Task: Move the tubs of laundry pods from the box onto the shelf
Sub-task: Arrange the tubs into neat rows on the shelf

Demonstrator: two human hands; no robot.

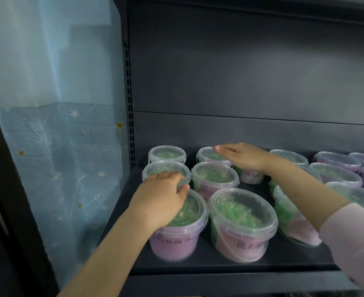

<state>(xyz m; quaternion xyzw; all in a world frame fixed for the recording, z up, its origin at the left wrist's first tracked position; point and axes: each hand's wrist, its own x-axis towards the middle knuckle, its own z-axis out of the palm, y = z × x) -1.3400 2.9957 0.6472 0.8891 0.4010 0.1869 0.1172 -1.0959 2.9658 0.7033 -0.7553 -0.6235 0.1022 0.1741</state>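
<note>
Left hand [158, 198]: palm flat on front-left tub [177, 230], fingers spread, clasping nothing
Right hand [244, 156]: open, resting over back-row tub [212, 156]
Tubs: all lidded, in rows on dark shelf [198, 265]
Curtain [54, 146]: left of shelf

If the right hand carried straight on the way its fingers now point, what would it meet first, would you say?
Probably nothing near: the right hand points left over a back-row tub, above the back-left tub; beyond stands the shelf upright. Depth is unclear.
</note>
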